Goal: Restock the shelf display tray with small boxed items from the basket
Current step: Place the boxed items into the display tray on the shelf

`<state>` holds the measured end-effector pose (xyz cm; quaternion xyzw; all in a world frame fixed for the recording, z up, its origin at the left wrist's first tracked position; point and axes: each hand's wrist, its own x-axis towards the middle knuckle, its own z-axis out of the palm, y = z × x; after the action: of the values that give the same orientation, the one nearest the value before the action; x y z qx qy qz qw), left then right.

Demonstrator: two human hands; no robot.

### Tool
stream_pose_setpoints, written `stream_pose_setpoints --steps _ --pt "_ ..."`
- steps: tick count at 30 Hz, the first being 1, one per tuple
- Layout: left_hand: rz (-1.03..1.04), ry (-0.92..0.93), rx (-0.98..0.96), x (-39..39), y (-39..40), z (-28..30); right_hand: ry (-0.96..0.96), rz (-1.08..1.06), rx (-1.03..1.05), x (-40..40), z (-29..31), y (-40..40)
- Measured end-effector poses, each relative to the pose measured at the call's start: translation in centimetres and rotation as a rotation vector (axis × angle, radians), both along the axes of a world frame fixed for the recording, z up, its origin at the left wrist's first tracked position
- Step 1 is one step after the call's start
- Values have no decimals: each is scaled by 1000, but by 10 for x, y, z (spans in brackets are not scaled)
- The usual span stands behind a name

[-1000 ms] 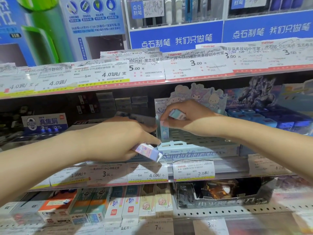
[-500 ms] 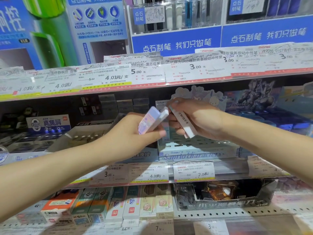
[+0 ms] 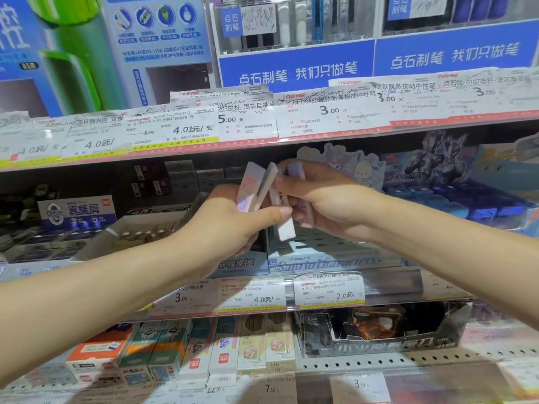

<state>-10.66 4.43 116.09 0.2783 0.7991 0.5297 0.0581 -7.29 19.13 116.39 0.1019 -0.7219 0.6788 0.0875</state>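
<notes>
Basically mid-restock: left hand (image 3: 230, 220) gripping two small boxes (image 3: 256, 186), right hand (image 3: 323, 199) pinching two more. Hovering over a mostly bare tray (image 3: 326, 258). Plenty left to slot in.

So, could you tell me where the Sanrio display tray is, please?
Head view: the Sanrio display tray sits on the middle shelf, centre, directly beneath both hands, above the 2.0 price tag.

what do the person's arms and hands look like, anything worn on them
Both forearms are bare up to the frame edges, with no sleeves in view. The left hand and right hand wear no gloves, and no rings, watch or bracelets show. The visible fingernails are short and plain.
</notes>
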Motion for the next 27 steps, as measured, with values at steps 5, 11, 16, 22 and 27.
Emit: stream_pose_setpoints --steps 5,11,16,22,27 --pt "157 129 -76 -1 0 1 60 -147 244 10 12 4" --pt "45 158 -73 -4 -3 2 55 -117 490 23 21 -1" --pt "-42 317 -121 -9 -10 3 -26 -166 470 19 22 6" --pt "-271 897 -500 -15 -27 8 -18 -211 697 10 21 14" --pt "-284 1196 -835 -16 -36 10 35 -201 988 8 23 17"
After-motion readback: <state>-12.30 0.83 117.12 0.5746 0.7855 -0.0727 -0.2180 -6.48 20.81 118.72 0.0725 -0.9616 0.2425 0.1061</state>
